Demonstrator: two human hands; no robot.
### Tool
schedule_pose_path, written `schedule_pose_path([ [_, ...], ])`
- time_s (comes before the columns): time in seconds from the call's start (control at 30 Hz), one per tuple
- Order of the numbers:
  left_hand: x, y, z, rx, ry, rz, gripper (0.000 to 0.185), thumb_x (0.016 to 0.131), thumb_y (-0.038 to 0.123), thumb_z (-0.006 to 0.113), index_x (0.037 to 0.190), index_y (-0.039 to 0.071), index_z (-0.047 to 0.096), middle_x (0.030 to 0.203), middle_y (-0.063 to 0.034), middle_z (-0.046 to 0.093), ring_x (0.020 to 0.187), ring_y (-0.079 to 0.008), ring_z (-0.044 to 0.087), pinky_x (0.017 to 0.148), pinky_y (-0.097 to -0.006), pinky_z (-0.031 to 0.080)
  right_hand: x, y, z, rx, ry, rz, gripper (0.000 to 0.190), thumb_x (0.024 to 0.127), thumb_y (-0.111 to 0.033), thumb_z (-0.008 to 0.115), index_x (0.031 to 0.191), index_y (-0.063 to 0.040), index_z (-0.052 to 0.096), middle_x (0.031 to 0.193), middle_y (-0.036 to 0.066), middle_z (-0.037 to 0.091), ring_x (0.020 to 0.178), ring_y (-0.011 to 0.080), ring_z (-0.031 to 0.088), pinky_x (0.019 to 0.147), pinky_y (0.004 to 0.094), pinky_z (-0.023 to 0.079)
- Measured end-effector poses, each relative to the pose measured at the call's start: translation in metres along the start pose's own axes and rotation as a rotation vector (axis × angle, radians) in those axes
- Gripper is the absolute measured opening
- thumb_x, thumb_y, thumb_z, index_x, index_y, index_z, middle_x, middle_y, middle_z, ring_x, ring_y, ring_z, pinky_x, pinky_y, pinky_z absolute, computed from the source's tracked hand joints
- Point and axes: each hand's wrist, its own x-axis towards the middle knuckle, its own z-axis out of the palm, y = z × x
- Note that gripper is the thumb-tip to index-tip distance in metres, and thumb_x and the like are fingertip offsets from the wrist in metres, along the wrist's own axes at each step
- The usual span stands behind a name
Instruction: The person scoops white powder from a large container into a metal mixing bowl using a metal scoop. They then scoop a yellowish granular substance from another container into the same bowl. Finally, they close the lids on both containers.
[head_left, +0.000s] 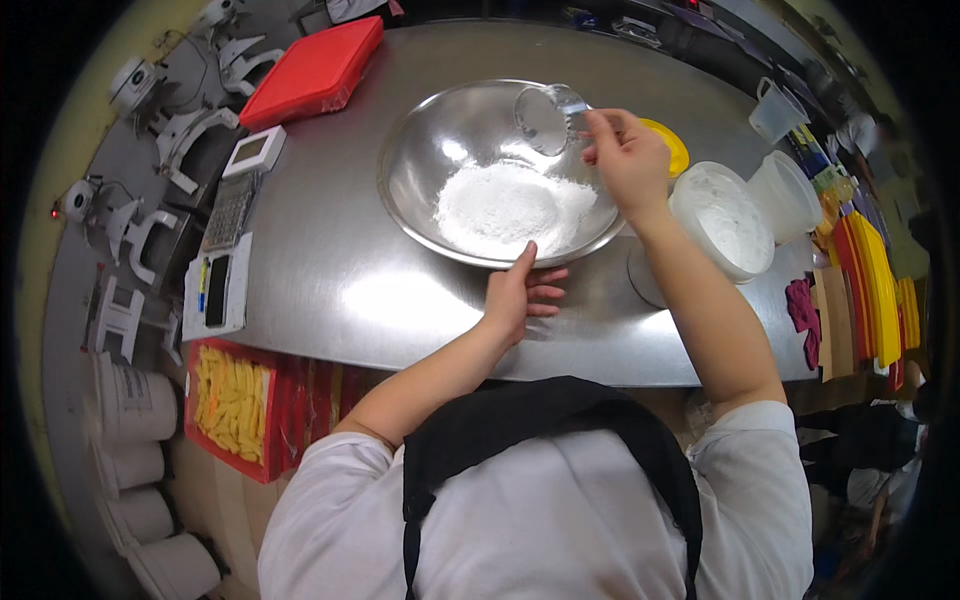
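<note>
A wide stainless steel bowl (420, 142) stands on the metal worktop (322, 225), with a heap of white powder (510, 206) in its bottom. My left hand (521, 292) is at the bowl's near rim, thumb up against the rim and fingers apart below it. Above the bowl's far right side, my right hand (630, 157) grips the handle of a clear cup or scoop (541, 121); whether anything is in it I cannot tell. Just right of my right forearm, an open white tub (724, 217) holds white powder. A yellow lid or container (667, 146) is partly behind my right hand.
At the back left lies a red lidded box (311, 71). A white-framed display device (253, 151), a calculator (231, 210) and a phone (217, 291) line the left edge. A translucent container (786, 196) and a plastic jug (776, 111) stand right. Below left is a red crate (274, 420) of yellow pieces.
</note>
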Motion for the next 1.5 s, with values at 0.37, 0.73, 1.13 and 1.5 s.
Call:
schedule_pose_path([
  [0.37,0.03,0.022,-0.012,0.052,0.304,0.179,0.044,0.088,0.038,0.048,0.093,-0.005,0.055,0.073,-0.0135,0.063,0.054,-0.0173,0.059,0.047,-0.0293,0.052,-0.003,-0.024,-0.18,0.173,0.225,0.032,0.02,0.089,-0.019,0.056,0.092,-0.001,0.063,0.073,0.007,0.064,0.054,0.0079,0.055,0.052,0.0199,0.046],
  [0.73,0.058,0.046,0.157,0.726,-0.281,-0.043,0.05,0.083,0.051,0.055,0.091,0.002,0.056,0.074,-0.0069,0.06,0.06,-0.0172,0.061,0.053,-0.0319,0.052,-0.015,0.037,-0.196,-0.967,-0.641,-0.273,0.012,0.077,-0.016,0.059,0.078,-0.006,0.065,0.072,0.015,0.063,0.069,0.033,0.061,0.065,0.0414,0.048],
  [1.13,0.079,0.049,0.213,0.756,-0.429,0.212,0.022,0.076,0.015,0.063,0.078,0.005,0.043,0.065,-0.006,0.053,0.048,-0.0124,0.055,0.041,-0.0265,0.05,-0.047,0.063,-0.254,-0.912,-0.676,-0.572,0.005,0.075,-0.01,0.056,0.077,-0.008,0.06,0.077,0.009,0.062,0.078,0.0282,0.06,0.07,0.0374,0.049],
  [1.5,0.07,0.036,0.207,0.688,-0.596,0.254,0.024,0.077,0.009,0.063,0.078,0.006,0.04,0.06,-0.0032,0.052,0.04,-0.0103,0.051,0.035,-0.0235,0.046,-0.098,0.057,-0.246,-0.611,-0.338,-0.36,0.004,0.076,-0.01,0.056,0.075,-0.006,0.058,0.076,0.011,0.061,0.077,0.0294,0.06,0.066,0.0385,0.048],
])
